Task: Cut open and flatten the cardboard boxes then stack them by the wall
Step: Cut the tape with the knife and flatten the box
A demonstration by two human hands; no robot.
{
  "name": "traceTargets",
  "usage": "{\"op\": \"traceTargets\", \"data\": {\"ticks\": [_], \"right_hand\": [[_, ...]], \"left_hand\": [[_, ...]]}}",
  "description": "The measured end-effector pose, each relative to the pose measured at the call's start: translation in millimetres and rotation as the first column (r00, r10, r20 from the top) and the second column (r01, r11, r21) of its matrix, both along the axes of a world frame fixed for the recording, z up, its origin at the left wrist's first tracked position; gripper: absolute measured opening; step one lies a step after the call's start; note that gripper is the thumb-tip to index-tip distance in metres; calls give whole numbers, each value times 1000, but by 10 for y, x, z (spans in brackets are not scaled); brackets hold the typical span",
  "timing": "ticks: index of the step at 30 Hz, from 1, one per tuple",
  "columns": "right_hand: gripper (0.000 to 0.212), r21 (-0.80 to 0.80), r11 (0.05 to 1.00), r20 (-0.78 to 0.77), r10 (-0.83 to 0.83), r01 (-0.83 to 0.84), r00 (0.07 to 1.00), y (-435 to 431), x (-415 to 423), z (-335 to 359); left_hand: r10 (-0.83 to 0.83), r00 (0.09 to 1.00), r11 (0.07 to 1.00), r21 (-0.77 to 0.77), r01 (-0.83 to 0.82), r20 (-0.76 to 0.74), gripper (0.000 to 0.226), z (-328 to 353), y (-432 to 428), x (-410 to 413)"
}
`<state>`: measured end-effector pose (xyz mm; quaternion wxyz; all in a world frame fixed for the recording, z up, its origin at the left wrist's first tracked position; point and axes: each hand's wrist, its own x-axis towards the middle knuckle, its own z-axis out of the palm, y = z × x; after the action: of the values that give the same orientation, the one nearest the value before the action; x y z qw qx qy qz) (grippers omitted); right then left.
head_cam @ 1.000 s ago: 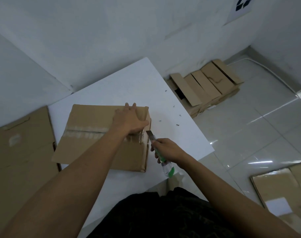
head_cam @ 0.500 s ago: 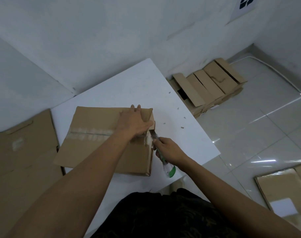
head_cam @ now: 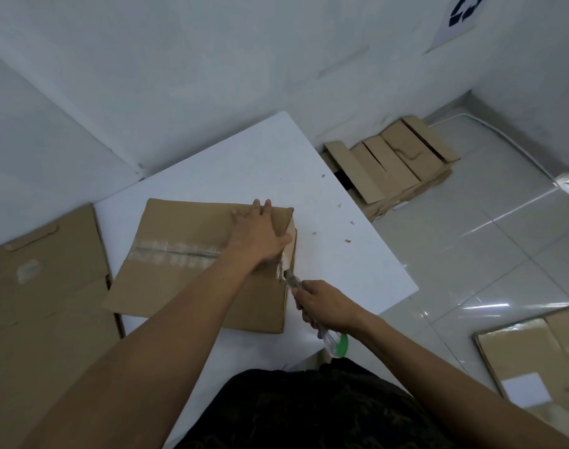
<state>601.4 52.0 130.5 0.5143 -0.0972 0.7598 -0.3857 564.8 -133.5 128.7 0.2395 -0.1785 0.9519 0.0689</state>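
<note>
Head view shows a shallow brown cardboard box [head_cam: 186, 270] lying on the square white table [head_cam: 244, 163], its near right corner close to the table's front edge. The left hand [head_cam: 257, 234] lies flat on the lid at the right end, fingers straight and pressing down, thumb reaching along the right edge. The right hand [head_cam: 325, 306] is wrapped round a clear-handled utility knife with a green end [head_cam: 331, 340], whose blade meets the taped seam on the box's right side, just below that thumb.

The main risk is a slip. If the blade jumps free of the tape while pushing upward, it would likely run toward the left thumb, which sits very near the cut line. Uneven pressure could also let the box slide on the smooth table.

A strip of wrinkled clear tape [head_cam: 176, 254] runs along the middle of the lid and folds over the right end. The lid seems shut, though the far right corner looks slightly lifted.
</note>
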Motion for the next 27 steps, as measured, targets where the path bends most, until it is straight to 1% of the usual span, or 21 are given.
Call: {"op": "traceTargets", "data": {"ticks": [2,5,7,8,10,12,14,15,16,18,21,24,27], "right_hand": [[35,4,1000,-1,5,-5,1000,45,8,5],[36,-24,998,-6,-57,57,998,127,-9,21],[34,-19,995,-69,-103,101,992,217,-35,8],[32,-9,994,-114,-112,112,987,267,-47,-3],[28,28,998,-270,-50,60,962,378,-75,-51],[25,86,995,-408,79,-48,909,475,-104,-106],[29,126,985,-454,160,-115,877,541,-132,-142],[32,143,979,-475,196,-145,858,567,-151,-152],[33,161,970,-505,238,-180,830,584,-167,-158],[33,197,945,-573,328,-262,751,592,-205,-151],[34,254,893,-683,437,-371,585,557,-283,-145],[34,280,856,-758,475,-434,447,481,-371,-142],[33,275,836,-792,477,-474,382,400,-421,-108]], "left_hand": [[3,1000,1000,10,-3,6,91,8,-3,-7],[30,1000,998,55,-30,8,90,55,-1,24],[85,996,989,126,-83,-14,86,86,5,124],[132,990,979,163,-123,-48,84,92,27,216],[216,963,963,195,-184,-160,86,53,131,499],[256,936,961,171,-218,-240,102,-50,303,837],[253,942,965,132,-228,-223,121,-175,459,1111],[254,943,965,125,-231,-215,124,-246,511,1210],[264,937,962,133,-239,-228,122,-316,539,1281],[316,899,942,211,-260,-302,112,-393,543,1351],[425,810,885,375,-278,-404,99,-428,536,1385],[475,749,852,453,-262,-461,90,-430,529,1416],[494,721,837,489,-245,-485,85,-424,527,1431]]}}
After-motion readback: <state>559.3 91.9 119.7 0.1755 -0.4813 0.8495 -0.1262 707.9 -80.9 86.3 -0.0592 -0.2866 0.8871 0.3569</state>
